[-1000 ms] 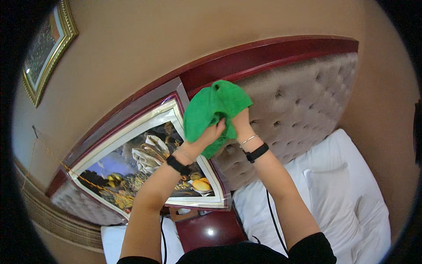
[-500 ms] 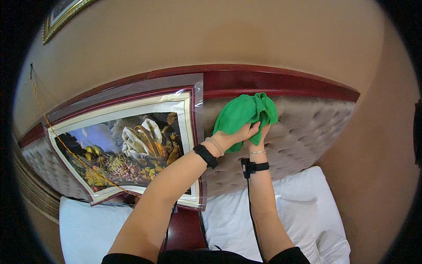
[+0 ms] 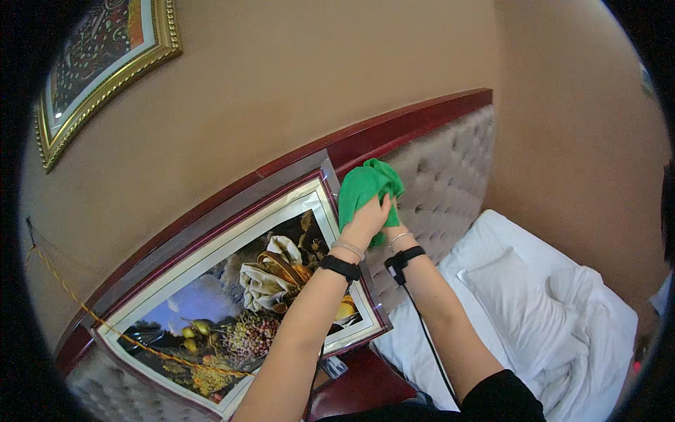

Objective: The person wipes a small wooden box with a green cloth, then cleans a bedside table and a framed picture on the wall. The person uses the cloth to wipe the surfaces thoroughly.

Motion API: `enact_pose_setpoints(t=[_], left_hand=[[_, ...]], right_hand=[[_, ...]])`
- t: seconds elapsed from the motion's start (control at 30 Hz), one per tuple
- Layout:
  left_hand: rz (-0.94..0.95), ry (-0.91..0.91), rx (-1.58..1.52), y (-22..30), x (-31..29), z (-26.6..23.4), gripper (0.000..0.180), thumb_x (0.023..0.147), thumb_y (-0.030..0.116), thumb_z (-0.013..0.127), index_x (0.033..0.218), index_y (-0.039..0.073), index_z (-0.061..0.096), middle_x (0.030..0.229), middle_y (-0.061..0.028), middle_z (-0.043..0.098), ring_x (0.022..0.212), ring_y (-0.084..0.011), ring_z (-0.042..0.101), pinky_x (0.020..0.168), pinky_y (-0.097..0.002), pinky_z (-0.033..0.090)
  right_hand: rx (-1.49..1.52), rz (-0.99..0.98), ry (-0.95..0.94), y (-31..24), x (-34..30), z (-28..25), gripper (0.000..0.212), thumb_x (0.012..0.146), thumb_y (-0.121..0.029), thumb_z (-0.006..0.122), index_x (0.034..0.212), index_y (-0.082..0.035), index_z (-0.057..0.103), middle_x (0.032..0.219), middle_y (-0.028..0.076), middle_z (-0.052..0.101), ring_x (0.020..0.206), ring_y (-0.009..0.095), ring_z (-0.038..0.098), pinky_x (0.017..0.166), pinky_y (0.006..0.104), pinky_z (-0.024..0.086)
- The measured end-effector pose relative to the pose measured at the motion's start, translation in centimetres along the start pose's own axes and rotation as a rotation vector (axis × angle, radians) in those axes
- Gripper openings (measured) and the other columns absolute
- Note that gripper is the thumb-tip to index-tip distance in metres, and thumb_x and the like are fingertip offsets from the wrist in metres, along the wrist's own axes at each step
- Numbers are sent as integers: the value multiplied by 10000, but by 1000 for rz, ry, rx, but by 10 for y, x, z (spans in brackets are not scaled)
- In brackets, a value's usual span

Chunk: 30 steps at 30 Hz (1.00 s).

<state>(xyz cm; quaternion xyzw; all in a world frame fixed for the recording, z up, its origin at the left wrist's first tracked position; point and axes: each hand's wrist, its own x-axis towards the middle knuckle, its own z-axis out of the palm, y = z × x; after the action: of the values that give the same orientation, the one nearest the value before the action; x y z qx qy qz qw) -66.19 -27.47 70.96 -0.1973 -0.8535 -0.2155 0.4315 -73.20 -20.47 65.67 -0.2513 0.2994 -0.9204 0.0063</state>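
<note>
Both hands meet at a bunched green cloth in front of the tufted grey headboard, just right of the picture's upper corner. My left hand is closed on the cloth's lower part, its thumb side toward the other hand. Close beside it, my right hand also grips the cloth, its fingers mostly hidden behind the green folds. The large framed still-life picture, with clear plastic round its border, leans against the headboard to the left of my hands.
A dark red wooden rail tops the headboard. The gold-framed picture hangs at upper left. A twisted yellow cord runs from the wall across the still life. White bedding lies at right, beside a dark red nightstand.
The view has turned and tilted, so the headboard slants more and more of the right bed shows. Both hands still hold the green cloth, now nearer the picture's corner.
</note>
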Motion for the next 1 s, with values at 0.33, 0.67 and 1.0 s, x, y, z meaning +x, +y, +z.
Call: enact_pose_setpoints(t=[0.33,0.67,1.0], left_hand=[[104,-57,79,2,15,21,323,881,300,515,999,16,614,1000,-197,605,921,-380,565,839,-464,434],[87,-55,-16,12,120,132,393,848,353,529,1114,71,594,1192,-165,556,1134,-359,485,1000,-467,344],[159,222,-37,79,139,59,455,860,432,545,1102,52,607,1109,-173,595,1009,-365,559,895,-448,428]], right_hand=[[-927,-418,-199,-38,37,-45,304,960,-167,431,1218,-23,504,1224,105,544,1074,236,536,923,353,435],[-418,-217,-131,-102,140,-136,396,967,-190,414,1324,-19,417,1281,96,508,1134,210,509,976,361,418],[-1222,-672,-165,-175,106,-36,394,919,-252,445,1256,-48,470,1173,94,547,1073,240,525,930,385,418]])
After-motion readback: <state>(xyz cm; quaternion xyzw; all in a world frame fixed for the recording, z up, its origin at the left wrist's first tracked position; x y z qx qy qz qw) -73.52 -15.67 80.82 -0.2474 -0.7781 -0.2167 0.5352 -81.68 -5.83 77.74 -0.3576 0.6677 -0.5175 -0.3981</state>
